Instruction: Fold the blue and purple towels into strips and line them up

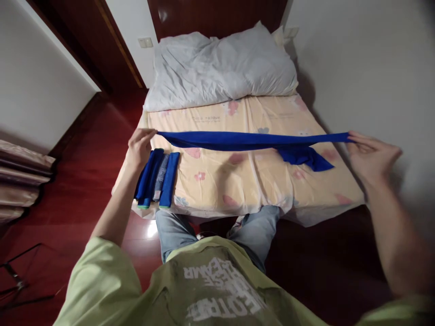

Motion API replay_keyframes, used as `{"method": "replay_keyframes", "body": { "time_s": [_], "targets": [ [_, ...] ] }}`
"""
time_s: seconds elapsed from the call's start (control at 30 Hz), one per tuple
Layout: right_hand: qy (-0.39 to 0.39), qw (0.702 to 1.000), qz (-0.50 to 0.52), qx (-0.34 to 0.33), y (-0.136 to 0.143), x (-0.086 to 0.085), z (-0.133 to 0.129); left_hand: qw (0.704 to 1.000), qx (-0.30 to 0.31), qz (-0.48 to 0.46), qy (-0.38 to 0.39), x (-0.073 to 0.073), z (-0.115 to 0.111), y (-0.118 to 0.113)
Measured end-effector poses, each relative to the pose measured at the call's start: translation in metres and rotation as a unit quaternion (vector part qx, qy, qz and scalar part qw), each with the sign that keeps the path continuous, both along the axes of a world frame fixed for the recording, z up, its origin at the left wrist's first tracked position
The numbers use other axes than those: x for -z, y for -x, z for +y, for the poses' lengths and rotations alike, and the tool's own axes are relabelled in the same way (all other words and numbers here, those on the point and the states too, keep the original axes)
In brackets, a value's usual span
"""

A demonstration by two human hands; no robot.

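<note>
A long strip of blue cloth (231,140) is stretched taut between my hands above the bed, sagging slightly in the middle. My left hand (139,147) pinches its left end and my right hand (372,156) pinches its right end, arms spread wide. Under the strip on the right lies a crumpled blue piece of cloth (307,158); whether it joins the strip I cannot tell. Below my left hand, several narrow folded blue cloths (170,179) lie side by side at the bed's near left edge, with a grey-blue patterned one (161,175) among them.
The bed (210,181) has a pale yellow sheet printed with flowers. A grey-white quilt or pillow (220,68) is heaped at the headboard (217,16). A wall (360,68) stands close on the right. A curtain (20,181) and black metal stand legs (20,283) are at left.
</note>
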State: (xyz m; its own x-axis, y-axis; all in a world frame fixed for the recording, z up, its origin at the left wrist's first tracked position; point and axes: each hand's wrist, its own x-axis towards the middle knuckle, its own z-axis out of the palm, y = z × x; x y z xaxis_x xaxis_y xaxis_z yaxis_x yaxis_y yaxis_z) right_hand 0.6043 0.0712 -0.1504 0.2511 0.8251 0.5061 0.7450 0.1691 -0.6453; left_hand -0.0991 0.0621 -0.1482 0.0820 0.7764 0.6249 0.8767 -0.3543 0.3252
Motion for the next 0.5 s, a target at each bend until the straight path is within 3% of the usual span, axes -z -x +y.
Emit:
{"method": "replay_keyframes", "body": {
  "time_s": [0.1,0.3,0.4,0.5],
  "targets": [
    [0.020,1.000,0.020,0.004,-0.003,0.056,-0.022,0.996,0.042,0.017,0.072,0.052,-0.044,-0.001],
    [0.148,0.984,0.096,-0.011,0.003,0.184,-0.081,0.965,0.094,0.065,0.237,0.167,-0.122,-0.014],
    [0.195,0.979,0.059,-0.008,0.004,0.228,-0.105,0.944,0.089,0.104,0.301,0.203,-0.149,-0.018],
    [0.232,0.972,-0.024,-0.006,-0.004,0.255,-0.118,0.926,0.079,0.139,0.343,0.221,-0.163,-0.018]
  ]
}}
